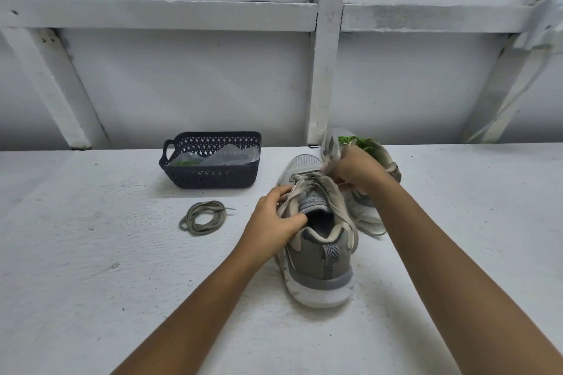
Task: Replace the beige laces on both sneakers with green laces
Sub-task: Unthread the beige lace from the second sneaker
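A grey sneaker (323, 256) stands heel toward me on the white table, still threaded with a beige lace (304, 189). My left hand (274, 222) grips its collar and left eyelet side. My right hand (356, 172) pinches the beige lace over the tongue. Behind my right hand the second sneaker (377, 155) lies partly hidden, with green lace (356, 141) showing on it. A loose beige lace (202, 218) lies coiled on the table to the left.
A dark perforated basket (210, 176) holding a clear plastic bag with something green inside stands at the back left. A white framed wall (326, 70) rises along the table's far edge.
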Motion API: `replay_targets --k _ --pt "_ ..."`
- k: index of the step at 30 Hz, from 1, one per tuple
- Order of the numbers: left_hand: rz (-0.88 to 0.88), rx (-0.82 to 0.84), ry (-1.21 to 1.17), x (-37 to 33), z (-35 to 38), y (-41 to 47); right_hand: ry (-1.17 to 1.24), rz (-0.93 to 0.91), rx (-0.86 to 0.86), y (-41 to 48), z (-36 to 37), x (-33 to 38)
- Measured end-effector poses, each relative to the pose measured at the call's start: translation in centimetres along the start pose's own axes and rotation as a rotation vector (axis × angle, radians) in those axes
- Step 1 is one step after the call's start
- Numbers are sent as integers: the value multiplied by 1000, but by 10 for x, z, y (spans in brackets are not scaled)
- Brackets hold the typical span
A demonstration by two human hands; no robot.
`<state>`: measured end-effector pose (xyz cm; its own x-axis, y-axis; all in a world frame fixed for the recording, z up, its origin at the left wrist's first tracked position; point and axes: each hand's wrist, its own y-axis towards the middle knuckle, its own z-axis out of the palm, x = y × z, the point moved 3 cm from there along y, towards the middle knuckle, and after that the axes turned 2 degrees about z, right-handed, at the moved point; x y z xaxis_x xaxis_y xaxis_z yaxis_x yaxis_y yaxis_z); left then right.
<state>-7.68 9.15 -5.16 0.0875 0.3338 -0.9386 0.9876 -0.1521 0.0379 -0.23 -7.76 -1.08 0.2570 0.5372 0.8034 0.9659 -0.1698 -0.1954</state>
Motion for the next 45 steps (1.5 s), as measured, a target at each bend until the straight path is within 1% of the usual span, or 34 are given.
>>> replay_targets --k 2,3,4,5,7,11,12,13,14,15,16,18,19,20,21,22,25,27,28,29,32,33,34,35,38,39,40,42,43,45 --pt "3 -3 -3 -1 0 0 -131 -25 -37 0 2 3" --pt "4 -3 -11 -1 0 0 -147 -34 -39 -1 2 5" --pt "6 0 -22 -1 0 -1 -122 -37 -31 -3 1 7" --pt "9 3 -30 -2 0 -2 -44 -17 -19 -4 -1 8" --pt "16 4 -37 -3 0 -1 248 44 18 -6 -7 11" --pt "17 7 -63 -6 1 -3 1038 125 28 -2 -25 18" --pt "15 4 -66 -7 1 -4 1203 124 17 -1 -28 20" --pt "13 1 -67 -7 1 -4 1293 116 2 -1 -30 20" --pt "9 -3 -68 -6 1 -4 1285 101 -4 0 -28 20" --pt "6 -3 -66 -6 1 -5 1187 86 -19 -1 -26 18" --pt "3 -3 -64 -6 1 -5 997 67 -52 -1 -25 14" --pt "-3 -5 -59 -6 1 -4 454 5 -106 -1 -21 6" --pt "-5 -5 -60 -6 1 -4 187 -27 -106 -2 -18 4" --pt "-6 -2 -63 -6 1 -4 -24 -52 -86 -4 -15 3" --pt "-3 3 -66 -6 1 -4 -167 -70 -58 -5 -12 3" --pt "2 5 -68 -6 1 -4 -246 -86 -35 -6 -8 2" --pt "12 2 -72 -6 1 -4 -283 -149 -40 -7 0 4" --pt "7 6 -71 -5 1 -3 -238 -172 -69 -6 1 3" --pt "9 8 -66 -4 1 -3 -175 -164 -90 -5 0 3" --pt "10 8 -58 -3 1 -3 -65 -143 -118 -2 -2 2" --pt "14 5 -36 -1 1 -1 431 -71 -262 3 -14 3" --pt "12 5 -32 0 1 -1 503 -70 -310 4 -18 5" --pt "12 6 -28 0 2 0 511 -69 -327 5 -21 5" --pt "11 7 -25 0 2 -1 479 -66 -306 4 -20 4" --pt "17 1 -26 0 2 0 224 -56 -81 -3 -7 -1" --pt "18 -2 -28 0 2 0 125 -68 -24 -5 -3 -3" --pt "19 -2 -31 0 2 0 42 -85 -8 -7 0 -4" --pt "23 2 -35 0 2 0 -42 -114 -60 -6 1 -5" --pt "23 4 -33 0 2 0 -36 -119 -90 -5 0 -4" --pt "18 5 -29 1 2 0 76 -115 -139 -1 -4 -2"
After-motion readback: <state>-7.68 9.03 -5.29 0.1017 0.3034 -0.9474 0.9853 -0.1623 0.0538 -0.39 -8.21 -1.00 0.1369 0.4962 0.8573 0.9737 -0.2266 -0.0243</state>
